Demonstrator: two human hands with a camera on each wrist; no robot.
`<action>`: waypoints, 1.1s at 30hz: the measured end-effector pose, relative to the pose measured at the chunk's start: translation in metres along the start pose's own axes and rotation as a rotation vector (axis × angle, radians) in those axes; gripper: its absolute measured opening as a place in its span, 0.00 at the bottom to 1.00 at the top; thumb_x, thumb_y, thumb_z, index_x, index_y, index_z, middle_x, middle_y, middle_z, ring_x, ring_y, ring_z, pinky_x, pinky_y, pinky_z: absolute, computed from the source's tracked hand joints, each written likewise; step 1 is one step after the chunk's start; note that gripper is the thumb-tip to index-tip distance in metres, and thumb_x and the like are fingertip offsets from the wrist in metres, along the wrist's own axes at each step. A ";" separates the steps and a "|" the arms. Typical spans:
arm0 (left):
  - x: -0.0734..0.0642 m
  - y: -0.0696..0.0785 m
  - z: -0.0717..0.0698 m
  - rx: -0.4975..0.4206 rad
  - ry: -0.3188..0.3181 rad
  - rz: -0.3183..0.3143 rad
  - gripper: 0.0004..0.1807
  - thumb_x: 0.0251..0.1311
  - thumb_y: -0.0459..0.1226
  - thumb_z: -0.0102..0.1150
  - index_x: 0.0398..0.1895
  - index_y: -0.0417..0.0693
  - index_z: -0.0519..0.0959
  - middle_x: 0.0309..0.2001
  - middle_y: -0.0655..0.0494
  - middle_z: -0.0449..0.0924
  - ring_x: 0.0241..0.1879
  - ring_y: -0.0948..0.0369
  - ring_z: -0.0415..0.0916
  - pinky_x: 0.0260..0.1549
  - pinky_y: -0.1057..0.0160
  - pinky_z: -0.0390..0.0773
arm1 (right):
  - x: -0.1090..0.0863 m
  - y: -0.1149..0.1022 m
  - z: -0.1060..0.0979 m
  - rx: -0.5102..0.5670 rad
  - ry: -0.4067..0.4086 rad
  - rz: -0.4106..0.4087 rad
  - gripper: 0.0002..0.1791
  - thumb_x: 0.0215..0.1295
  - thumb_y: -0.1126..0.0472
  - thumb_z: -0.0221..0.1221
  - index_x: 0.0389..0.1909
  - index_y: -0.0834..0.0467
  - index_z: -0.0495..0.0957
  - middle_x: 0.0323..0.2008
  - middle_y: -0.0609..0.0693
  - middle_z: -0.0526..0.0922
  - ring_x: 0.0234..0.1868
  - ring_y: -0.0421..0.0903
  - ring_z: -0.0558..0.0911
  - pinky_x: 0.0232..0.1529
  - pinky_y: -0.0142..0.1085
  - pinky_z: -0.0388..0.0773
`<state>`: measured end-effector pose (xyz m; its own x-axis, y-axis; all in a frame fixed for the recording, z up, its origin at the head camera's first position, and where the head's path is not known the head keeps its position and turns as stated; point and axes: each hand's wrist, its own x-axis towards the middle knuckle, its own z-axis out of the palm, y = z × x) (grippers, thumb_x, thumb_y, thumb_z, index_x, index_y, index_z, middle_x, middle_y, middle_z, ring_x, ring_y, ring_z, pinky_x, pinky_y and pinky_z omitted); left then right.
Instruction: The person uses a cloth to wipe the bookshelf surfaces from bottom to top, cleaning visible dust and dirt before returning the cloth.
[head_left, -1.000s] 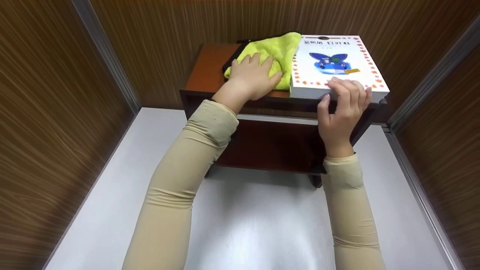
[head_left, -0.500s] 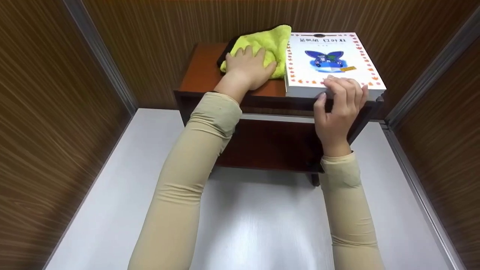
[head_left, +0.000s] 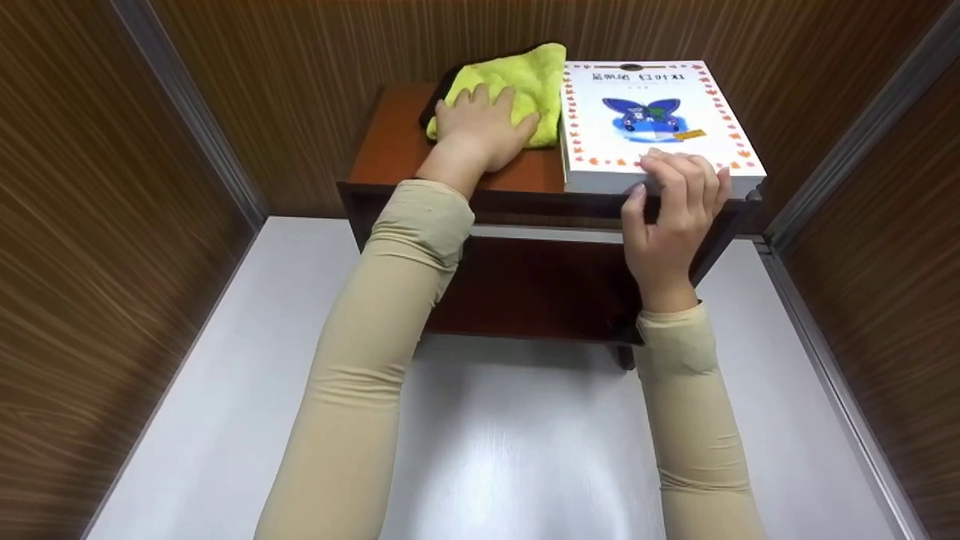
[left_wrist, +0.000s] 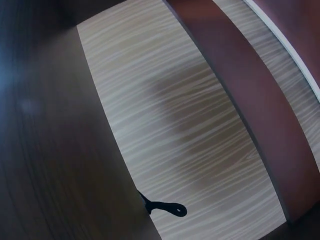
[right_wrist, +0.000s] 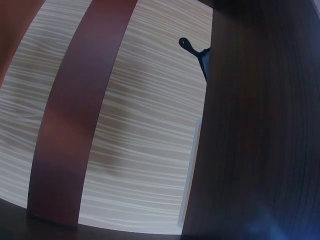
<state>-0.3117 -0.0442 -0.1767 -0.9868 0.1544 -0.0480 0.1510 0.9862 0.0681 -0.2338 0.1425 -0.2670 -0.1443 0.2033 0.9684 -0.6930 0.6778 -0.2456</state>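
On the top of a small brown wooden stand [head_left: 360, 154] lies a fuzzy yellow-green cloth [head_left: 544, 79] with a dark edge. My left hand [head_left: 480, 135] presses on it, fingers spread. Beside the cloth's right side rests a thick white book [head_left: 592, 135] with a butterfly and a leaf border on its cover. My right hand [head_left: 675, 217] grips the book's near edge, fingertips on the cover, thumb at the front side. Neither hand appears in the wrist views. In the left wrist view, a black loop [left_wrist: 172, 208] sticks out past a dark board; it is probably the cloth's.
A lower shelf [head_left: 536, 289] spans the stand beneath the top. Wood-grain walls [head_left: 337, 45] stand behind and on both sides, with grey metal strips [head_left: 191, 105] at the corners. The floor [head_left: 480, 465] is pale. In the right wrist view, a pale strip [right_wrist: 189, 175] borders the dark board.
My left hand has slid the cloth away from me and a little left on the stand top. My right hand keeps its hold on the book. The head view has shifted slightly.
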 end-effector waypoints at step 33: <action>-0.018 -0.055 -0.008 0.062 -0.022 -0.265 0.41 0.65 0.61 0.13 0.74 0.45 0.36 0.70 0.32 0.42 0.67 0.38 0.45 0.59 0.37 0.51 | -0.009 0.028 0.004 -0.036 -0.009 0.011 0.13 0.54 0.60 0.51 0.36 0.61 0.79 0.41 0.53 0.80 0.51 0.51 0.72 0.64 0.49 0.45</action>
<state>-0.3026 -0.1021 -0.1714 -0.9910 -0.1086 -0.0781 -0.1081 0.9941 -0.0110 -0.2547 0.1565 -0.2822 -0.1581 0.2052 0.9659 -0.6655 0.7004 -0.2578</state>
